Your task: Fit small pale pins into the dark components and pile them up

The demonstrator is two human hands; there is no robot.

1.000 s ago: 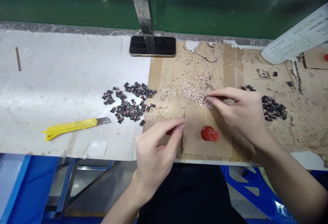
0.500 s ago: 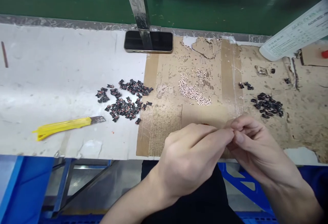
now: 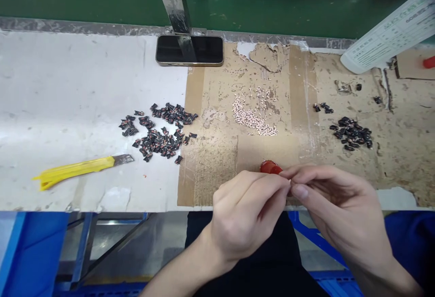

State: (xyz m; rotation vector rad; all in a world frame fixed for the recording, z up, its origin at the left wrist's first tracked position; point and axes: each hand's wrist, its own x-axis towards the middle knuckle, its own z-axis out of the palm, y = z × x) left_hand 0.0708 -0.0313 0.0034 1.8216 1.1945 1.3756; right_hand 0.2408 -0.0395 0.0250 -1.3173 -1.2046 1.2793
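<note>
My left hand (image 3: 249, 215) is closed, its thumb and fingers pinched together over the front edge of the bench. Against it, my right hand (image 3: 343, 202) pinches too, fingertips meeting the left ones. A tiny pale speck shows between the fingertips, too small to name. Just behind my left fingers lies a round red object (image 3: 268, 166), partly hidden by them. Beyond the hands, a scatter of tiny pinkish metallic pieces (image 3: 253, 119) rests on the cardboard. Small black pieces with coppery marks (image 3: 161, 141) lie in a heap on the left, and a smaller heap of black pieces (image 3: 351, 133) on the right.
A yellow utility knife (image 3: 76, 171) with its blade out lies at the left. A phone (image 3: 189, 50) stands at the back by a metal post (image 3: 172, 2). A white bottle (image 3: 387, 32) leans in at the back right, near a piece of cardboard (image 3: 411, 65).
My joined fingertips have shifted left and slightly down, and my right hand has turned, its fingers lying flatter. More of the red object shows. The whole view has moved a little.
</note>
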